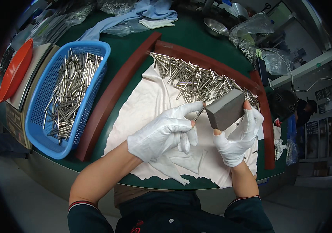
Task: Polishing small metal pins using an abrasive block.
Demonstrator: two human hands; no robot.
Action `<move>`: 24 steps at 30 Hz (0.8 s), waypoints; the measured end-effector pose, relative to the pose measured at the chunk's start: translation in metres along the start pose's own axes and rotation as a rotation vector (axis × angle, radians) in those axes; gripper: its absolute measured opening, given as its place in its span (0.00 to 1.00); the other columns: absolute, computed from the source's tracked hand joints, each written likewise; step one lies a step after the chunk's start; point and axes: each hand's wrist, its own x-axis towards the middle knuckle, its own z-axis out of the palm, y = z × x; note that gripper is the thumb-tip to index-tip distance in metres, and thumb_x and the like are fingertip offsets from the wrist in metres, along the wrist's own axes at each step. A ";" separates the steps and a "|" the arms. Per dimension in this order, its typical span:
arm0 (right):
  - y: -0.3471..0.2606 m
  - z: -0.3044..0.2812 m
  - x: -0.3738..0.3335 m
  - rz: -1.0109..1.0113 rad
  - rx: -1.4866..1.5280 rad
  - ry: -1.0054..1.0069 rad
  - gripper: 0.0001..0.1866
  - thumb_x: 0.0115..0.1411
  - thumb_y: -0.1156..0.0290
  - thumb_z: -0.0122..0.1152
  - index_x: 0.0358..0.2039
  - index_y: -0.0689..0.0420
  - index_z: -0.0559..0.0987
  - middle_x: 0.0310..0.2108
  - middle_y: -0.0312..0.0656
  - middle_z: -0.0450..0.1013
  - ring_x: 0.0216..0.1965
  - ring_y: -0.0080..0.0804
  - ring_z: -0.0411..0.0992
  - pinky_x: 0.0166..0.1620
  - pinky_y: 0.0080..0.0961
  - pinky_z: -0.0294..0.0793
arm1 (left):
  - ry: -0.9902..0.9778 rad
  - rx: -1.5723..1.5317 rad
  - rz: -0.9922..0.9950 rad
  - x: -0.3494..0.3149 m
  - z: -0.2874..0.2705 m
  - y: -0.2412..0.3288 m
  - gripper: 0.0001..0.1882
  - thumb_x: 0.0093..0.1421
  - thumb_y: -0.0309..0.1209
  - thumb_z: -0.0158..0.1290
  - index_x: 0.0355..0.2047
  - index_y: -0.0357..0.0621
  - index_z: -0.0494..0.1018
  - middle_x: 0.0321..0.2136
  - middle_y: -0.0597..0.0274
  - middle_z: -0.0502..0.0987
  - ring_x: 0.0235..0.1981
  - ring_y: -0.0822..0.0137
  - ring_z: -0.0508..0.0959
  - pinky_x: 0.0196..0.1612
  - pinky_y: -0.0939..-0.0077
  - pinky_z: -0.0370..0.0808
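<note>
White gloves with bare fingertips cover both my hands. My left hand (166, 130) pinches a thin metal pin (199, 112) between thumb and forefinger, close to the left side of a grey rectangular block (228, 110). That block is gripped by my right hand (240, 136), thumb at its lower edge and fingers at its right side. Beyond both hands a heap of shiny metal pins (197, 83) lies on a pale cloth (131, 112). A folded white cloth (185, 161) rests below my hands.
Dark red wooden bars (111, 101) frame the cloth on the green table (107, 35). At the left stand a blue perforated basket (32, 128) of metal pins and a red dish (16, 72). A metal bowl (216, 27) and plastic bags sit at the back; another person (306, 110) is far right.
</note>
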 end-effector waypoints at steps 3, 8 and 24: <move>-0.003 0.002 0.000 -0.008 -0.022 -0.045 0.46 0.38 0.66 0.71 0.58 0.63 0.62 0.48 0.48 0.60 0.48 0.38 0.62 0.49 0.30 0.67 | -0.020 -0.049 0.016 0.000 0.001 0.000 0.34 0.57 0.27 0.48 0.63 0.34 0.49 0.25 0.56 0.74 0.19 0.73 0.75 0.16 0.85 0.70; -0.007 0.003 0.001 -0.028 0.015 -0.077 0.47 0.36 0.67 0.74 0.58 0.63 0.63 0.48 0.47 0.59 0.48 0.38 0.62 0.48 0.31 0.67 | 0.030 0.022 0.002 0.000 0.008 0.003 0.32 0.58 0.26 0.42 0.63 0.36 0.50 0.32 0.56 0.71 0.21 0.73 0.73 0.22 0.83 0.72; -0.009 0.009 0.003 -0.089 -0.062 -0.070 0.48 0.38 0.64 0.76 0.59 0.61 0.62 0.49 0.46 0.59 0.48 0.38 0.62 0.48 0.30 0.67 | 0.013 0.108 -0.093 -0.001 0.009 -0.006 0.12 0.57 0.26 0.50 0.40 0.31 0.69 0.18 0.51 0.74 0.16 0.67 0.75 0.16 0.79 0.70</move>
